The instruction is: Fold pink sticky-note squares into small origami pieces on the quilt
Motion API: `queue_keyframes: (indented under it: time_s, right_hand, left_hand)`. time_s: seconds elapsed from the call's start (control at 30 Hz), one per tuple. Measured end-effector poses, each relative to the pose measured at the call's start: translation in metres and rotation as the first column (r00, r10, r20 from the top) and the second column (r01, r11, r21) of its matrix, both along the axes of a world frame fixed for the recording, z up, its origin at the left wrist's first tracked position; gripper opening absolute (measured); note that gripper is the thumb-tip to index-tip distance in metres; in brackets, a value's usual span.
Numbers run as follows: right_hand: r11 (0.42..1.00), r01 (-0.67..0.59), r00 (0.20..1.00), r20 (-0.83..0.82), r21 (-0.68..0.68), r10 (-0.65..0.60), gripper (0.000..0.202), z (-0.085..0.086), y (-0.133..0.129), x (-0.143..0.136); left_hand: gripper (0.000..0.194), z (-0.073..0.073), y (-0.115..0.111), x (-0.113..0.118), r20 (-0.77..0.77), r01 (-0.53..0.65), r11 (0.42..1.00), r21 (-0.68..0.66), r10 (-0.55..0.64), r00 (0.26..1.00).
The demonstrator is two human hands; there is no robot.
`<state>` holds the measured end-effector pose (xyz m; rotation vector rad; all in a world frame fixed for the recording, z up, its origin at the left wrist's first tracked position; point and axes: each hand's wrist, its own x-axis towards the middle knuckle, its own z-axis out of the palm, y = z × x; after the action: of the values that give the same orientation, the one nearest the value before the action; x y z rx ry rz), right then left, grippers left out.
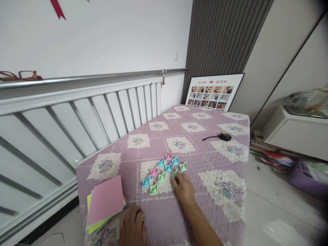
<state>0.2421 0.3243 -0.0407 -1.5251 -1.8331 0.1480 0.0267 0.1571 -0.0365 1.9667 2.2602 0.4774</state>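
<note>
Right hand (185, 191) was at the near-right edge of the folded-paper cluster, fingertips at a green folded piece (175, 173). Couldn't tell if they pinched it or only touched it; fingers hid the near side. Left hand (132, 225) lay palm-down on the tablecloth (164, 215), fingers loosely extended, just right of the paper stack (106, 203), pink sheet on top. Other pieces sat in slanted rows: pink piece (168, 156) at the far end, lime-green piece (153, 189) nearest the wearer, blue piece (145, 181) leftmost. Black ladle-like utensil (224, 136) lay well apart, far right.
</note>
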Motion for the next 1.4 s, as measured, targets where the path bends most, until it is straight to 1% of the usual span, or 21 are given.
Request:
queue_keyframes:
  time_s: [0.13, 0.3, 0.43, 0.63, 0.77, 0.9, 1.0, 1.13, 1.2, 1.27, 1.33, 1.4]
  right_hand:
    - [1.0, 0.001, 1.0, 0.017, -0.004, -0.001, 0.018, 0.002, 0.0, 0.0]
    - [1.0, 0.016, 1.0, 0.023, -0.009, -0.016, 0.016, 0.004, 0.001, -0.001]
    - [0.999, 0.031, 0.999, 0.02, -0.013, -0.031, 0.017, 0.004, 0.001, -0.002]
    - [0.999, 0.038, 0.999, 0.006, -0.021, -0.038, 0.017, 0.003, 0.003, -0.002]
    - [0.999, 0.04, 0.999, -0.013, -0.031, -0.04, 0.016, 0.004, 0.003, -0.003]
    - [0.999, 0.031, 0.998, -0.053, -0.036, -0.032, 0.016, 0.002, 0.004, -0.004]
    - [0.999, 0.024, 0.994, -0.108, -0.029, -0.027, 0.02, -0.001, 0.004, -0.002]
    - [0.997, 0.077, 0.975, -0.207, -0.025, -0.081, 0.029, -0.004, 0.002, 0.006]
    - [0.993, 0.11, 0.962, -0.247, -0.035, -0.116, 0.032, -0.002, -0.004, 0.01]
    - [0.993, 0.105, 0.958, -0.261, -0.05, -0.115, 0.033, 0.001, -0.016, 0.011]
    - [0.997, 0.062, 0.964, -0.255, -0.054, -0.073, 0.034, 0.003, -0.035, 0.008]
    - [0.998, -0.015, 0.971, -0.238, -0.056, 0.001, 0.032, 0.002, -0.062, 0.001]
  left_hand:
    - [0.036, -0.002, 0.0, 0.0, -0.012, -0.009, 1.0, -0.006, 0.008, 1.0]
    - [0.035, -0.003, 0.0, 0.0, -0.032, -0.006, 1.0, 0.018, 0.006, 0.999]
    - [0.035, -0.001, 0.001, 0.0, -0.05, -0.001, 1.0, 0.016, 0.002, 0.999]
    - [0.036, 0.003, 0.001, 0.002, -0.066, -0.006, 1.0, -0.026, 0.004, 0.998]
    - [0.035, 0.004, 0.0, 0.002, -0.062, -0.001, 1.0, -0.011, 0.001, 0.998]
    - [0.035, 0.002, -0.001, 0.001, -0.064, 0.004, 1.0, -0.003, -0.004, 0.998]
    - [0.034, 0.002, 0.0, 0.001, -0.045, 0.009, 1.0, -0.021, -0.01, 0.999]
    - [0.035, 0.007, 0.001, 0.002, -0.02, 0.01, 0.999, -0.039, -0.011, 1.0]
    - [0.035, 0.012, 0.001, 0.004, -0.004, 0.01, 0.999, -0.049, -0.01, 1.0]
    - [0.035, 0.018, -0.001, 0.005, 0.022, 0.01, 0.999, -0.044, -0.009, 1.0]
    - [0.036, 0.022, -0.003, 0.006, 0.05, 0.01, 1.0, -0.01, -0.009, 0.999]
    - [0.032, 0.026, -0.005, 0.005, 0.073, 0.014, 1.0, 0.016, -0.015, 0.997]
